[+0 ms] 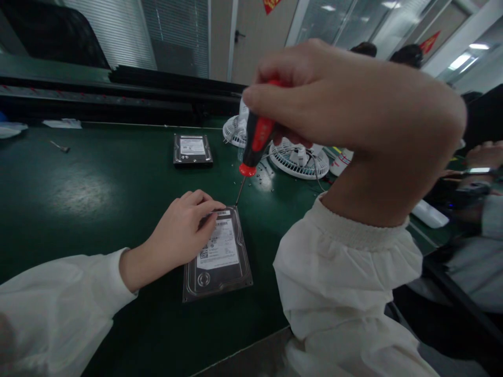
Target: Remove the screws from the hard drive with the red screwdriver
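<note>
The right hand is gripping the red-and-black screwdriver, concealing the upper handle. The tip is standing at the far right corner of the hard drive; its contact is hard to make out. The left hand, thumb and forefinger apart, is resting on the drive, covering part of the white label. The dark drive is lying label-up on the green tabletop, showing a ring at its near left. Small loose pieces are lying beyond it.
</note>
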A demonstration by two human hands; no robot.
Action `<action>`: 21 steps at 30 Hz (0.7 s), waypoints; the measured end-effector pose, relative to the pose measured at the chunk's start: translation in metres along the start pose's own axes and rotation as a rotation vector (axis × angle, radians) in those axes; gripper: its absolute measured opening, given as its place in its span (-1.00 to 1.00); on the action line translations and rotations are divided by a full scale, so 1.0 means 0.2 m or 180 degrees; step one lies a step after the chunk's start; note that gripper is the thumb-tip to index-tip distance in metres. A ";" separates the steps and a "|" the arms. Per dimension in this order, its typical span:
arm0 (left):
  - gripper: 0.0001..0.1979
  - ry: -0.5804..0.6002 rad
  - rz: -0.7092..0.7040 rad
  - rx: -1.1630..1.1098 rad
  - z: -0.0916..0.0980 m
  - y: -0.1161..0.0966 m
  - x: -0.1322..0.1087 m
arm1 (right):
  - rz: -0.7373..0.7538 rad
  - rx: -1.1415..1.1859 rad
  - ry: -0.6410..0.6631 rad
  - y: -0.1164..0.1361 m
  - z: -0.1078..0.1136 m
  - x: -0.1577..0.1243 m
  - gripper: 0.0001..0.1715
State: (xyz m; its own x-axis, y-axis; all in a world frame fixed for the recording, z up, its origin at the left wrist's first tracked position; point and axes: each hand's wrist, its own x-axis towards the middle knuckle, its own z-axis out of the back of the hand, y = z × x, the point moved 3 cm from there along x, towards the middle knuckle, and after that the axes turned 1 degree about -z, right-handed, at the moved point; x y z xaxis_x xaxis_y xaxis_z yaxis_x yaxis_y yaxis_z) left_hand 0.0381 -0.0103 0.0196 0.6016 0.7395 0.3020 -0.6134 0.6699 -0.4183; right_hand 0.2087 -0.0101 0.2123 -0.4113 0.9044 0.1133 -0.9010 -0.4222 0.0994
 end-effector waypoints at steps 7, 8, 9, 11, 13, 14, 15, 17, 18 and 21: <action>-0.66 0.0030 0.0000 -0.0009 0.00 0.01 0.00 | 0.0300 -0.0422 -0.0312 0.01 0.01 -0.01 -0.62; -0.66 0.0027 -0.0003 -0.0011 0.00 0.01 0.00 | 0.0436 -0.0442 -0.0375 0.01 0.01 -0.01 -0.65; -0.67 0.0029 -0.0003 -0.0011 0.00 0.01 0.00 | 0.0450 -0.0410 -0.0423 0.01 0.01 -0.01 -0.67; -0.67 0.0032 0.0007 -0.0004 0.00 0.01 0.00 | 0.0203 -0.0266 -0.0401 0.01 0.02 -0.01 -0.71; -0.66 0.0029 0.0012 -0.0002 0.00 0.01 0.00 | -0.0169 -0.0242 -0.0304 0.00 0.01 -0.01 -0.58; -0.66 0.0024 0.0010 -0.0005 0.00 0.00 0.00 | -0.0368 -0.0257 -0.0260 -0.01 0.01 -0.01 -0.46; -0.66 0.0016 0.0003 -0.0010 0.00 0.00 0.00 | -0.0565 -0.0293 -0.0221 -0.02 0.01 -0.01 -0.35; -0.66 0.0008 -0.0006 -0.0022 0.00 0.00 0.00 | -0.0798 -0.0410 -0.0216 -0.03 0.01 -0.01 -0.24; -0.66 0.0008 -0.0005 -0.0027 0.00 -0.01 0.00 | -0.0820 -0.0471 -0.0240 -0.03 0.01 -0.01 -0.25; -0.66 0.0011 -0.0003 -0.0041 0.00 -0.01 0.00 | -0.0733 -0.0605 -0.0253 -0.05 0.00 -0.01 -0.50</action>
State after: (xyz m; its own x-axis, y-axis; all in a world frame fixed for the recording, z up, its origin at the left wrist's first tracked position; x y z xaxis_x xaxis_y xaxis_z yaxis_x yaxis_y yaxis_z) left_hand 0.0390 -0.0109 0.0211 0.6039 0.7386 0.2996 -0.6061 0.6697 -0.4291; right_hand 0.2194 -0.0073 0.2118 -0.1880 0.9642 0.1871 -0.9820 -0.1809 -0.0545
